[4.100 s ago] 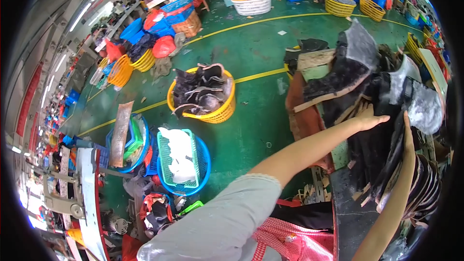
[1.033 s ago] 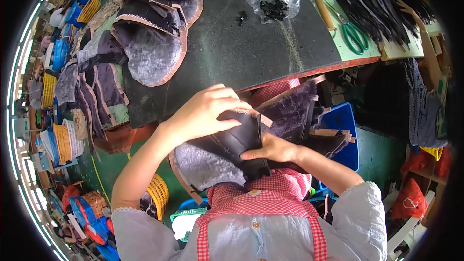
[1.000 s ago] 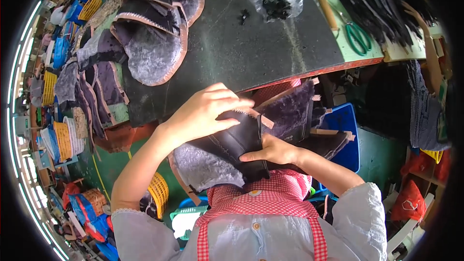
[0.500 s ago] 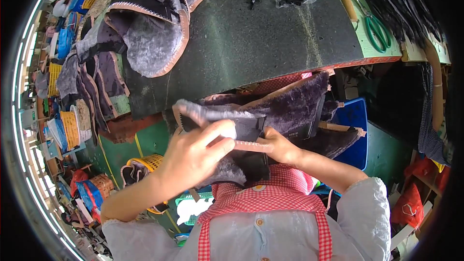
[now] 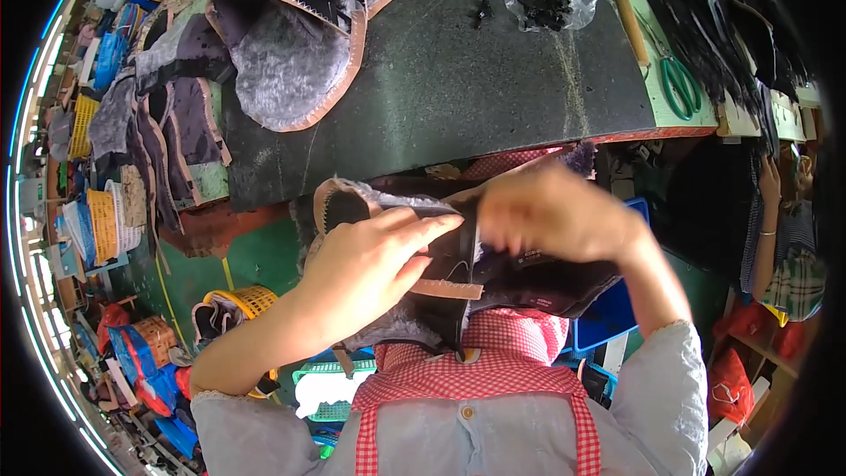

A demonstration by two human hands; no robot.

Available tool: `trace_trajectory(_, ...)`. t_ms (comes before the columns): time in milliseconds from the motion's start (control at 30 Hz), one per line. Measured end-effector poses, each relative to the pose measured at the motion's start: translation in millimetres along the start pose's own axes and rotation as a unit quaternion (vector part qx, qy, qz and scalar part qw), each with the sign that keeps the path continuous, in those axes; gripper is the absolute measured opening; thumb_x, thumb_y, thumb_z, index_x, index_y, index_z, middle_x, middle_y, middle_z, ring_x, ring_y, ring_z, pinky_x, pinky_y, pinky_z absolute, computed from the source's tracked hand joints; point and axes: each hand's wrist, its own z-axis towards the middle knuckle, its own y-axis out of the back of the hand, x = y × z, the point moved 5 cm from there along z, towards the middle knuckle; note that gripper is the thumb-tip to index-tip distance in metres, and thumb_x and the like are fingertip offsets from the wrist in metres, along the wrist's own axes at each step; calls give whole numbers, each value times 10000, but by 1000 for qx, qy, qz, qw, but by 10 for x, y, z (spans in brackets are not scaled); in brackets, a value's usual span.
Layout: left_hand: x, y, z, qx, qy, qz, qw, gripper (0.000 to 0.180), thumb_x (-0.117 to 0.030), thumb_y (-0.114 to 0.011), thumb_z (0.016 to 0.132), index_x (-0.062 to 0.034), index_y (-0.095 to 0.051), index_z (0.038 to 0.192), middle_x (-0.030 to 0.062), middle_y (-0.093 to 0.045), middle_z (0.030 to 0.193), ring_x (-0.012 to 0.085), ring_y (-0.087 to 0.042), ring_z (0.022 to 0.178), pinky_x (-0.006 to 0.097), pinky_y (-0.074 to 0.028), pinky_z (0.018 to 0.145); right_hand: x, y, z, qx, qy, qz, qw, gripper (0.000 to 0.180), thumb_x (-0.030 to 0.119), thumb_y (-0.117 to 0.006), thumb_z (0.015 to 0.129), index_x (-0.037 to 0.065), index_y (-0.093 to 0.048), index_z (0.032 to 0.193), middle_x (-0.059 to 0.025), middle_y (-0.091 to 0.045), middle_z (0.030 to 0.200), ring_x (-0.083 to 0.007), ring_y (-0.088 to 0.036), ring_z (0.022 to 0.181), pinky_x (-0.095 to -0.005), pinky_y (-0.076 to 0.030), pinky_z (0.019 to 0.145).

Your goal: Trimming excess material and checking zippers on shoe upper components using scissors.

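Note:
My left hand (image 5: 374,269) is closed on a dark fur-lined piece (image 5: 345,205) with a tan edge and zigzag stitching, held over my lap in front of the table. Its index finger stretches along a black band of the piece, and a tan strip (image 5: 445,289) sticks out below the fingers. To the right, my right hand (image 5: 551,207) is raised over more dark furry material (image 5: 551,280). Motion smears its fingers, so whether they hold anything cannot be made out.
Ahead is a dark tabletop (image 5: 423,79) with stacked grey furry pieces (image 5: 295,70), a clear bag of small black parts (image 5: 546,0), green-handled scissors (image 5: 680,88) and a wooden stick (image 5: 624,9). A blue bin (image 5: 604,317) stands at right. Another person's arm (image 5: 768,220) shows at far right.
My right hand has come off the fur-lined piece and moved up and to the right. My left index finger has stretched out over the piece. Another person's arm has appeared at far right.

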Motion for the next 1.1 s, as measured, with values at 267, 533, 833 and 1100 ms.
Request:
trace_trajectory(267,-247,163,26,17,-8,52,998,577,30,-614,773,-156,-612,1320,79,-633,1017,286,-675,685,390,-562,601,-213,1298,830,-402,116,-446,791,215,66,-648,869,86,-676,1082,-90,-622,1107,-320,-642,993,-401,-536,854)
trace_trajectory(533,-55,227,-27,-16,66,-50,996,555,66,-592,812,-144,-610,1325,82,-643,893,224,-646,750,357,-533,721,-16,1070,573,-332,103,-67,935,159,96,-615,956,45,-675,1093,-49,-657,861,-118,-634,694,-256,-532,638)
trace_trajectory(833,-224,298,-2,-83,27,-105,991,382,2,-743,804,-73,-601,1150,25,-690,895,96,-657,672,252,-517,546,-78,-208,-239,-86,-100,338,932,291,6,-615,942,-37,-585,1228,-53,-646,919,-80,-638,754,-224,-556,687)
trace_trajectory(1100,-392,234,-28,-92,24,33,995,497,-87,-785,785,-121,-642,1260,71,-720,858,188,-658,576,306,-536,522,43,-376,-316,-104,-75,371,920,254,7,-659,925,-64,-615,1165,-70,-671,956,-94,-647,783,-243,-567,737)
